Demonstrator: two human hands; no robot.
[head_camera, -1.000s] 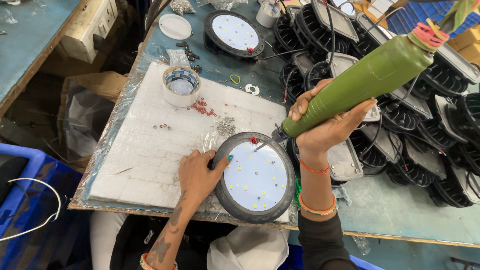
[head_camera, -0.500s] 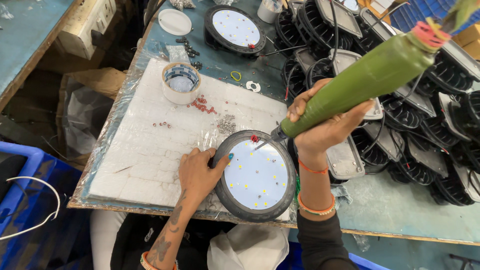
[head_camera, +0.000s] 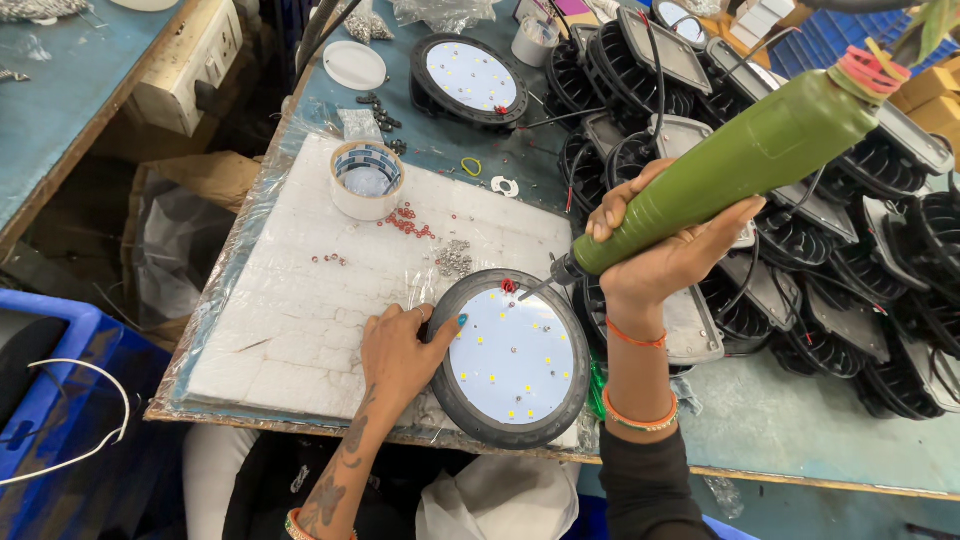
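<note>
A round black lamp (head_camera: 511, 360) with a white board of small light dots lies on the white foam pad (head_camera: 300, 310) near the table's front edge. My left hand (head_camera: 402, 347) rests on the lamp's left rim, fingers spread over it. My right hand (head_camera: 668, 250) grips a green electric screwdriver (head_camera: 740, 165), tilted, with its bit touching the lamp's upper rim beside a small red piece (head_camera: 507, 286).
A tape roll (head_camera: 366, 180), red washers (head_camera: 408, 222) and a heap of small screws (head_camera: 454, 258) lie on the pad. A second round lamp (head_camera: 470, 78) sits at the back. Several black finned housings (head_camera: 830, 260) crowd the right. A blue crate (head_camera: 60, 400) stands at left.
The view has shifted slightly. The screwdriver tip stays at the lamp's upper rim and my left hand stays on the left rim.
</note>
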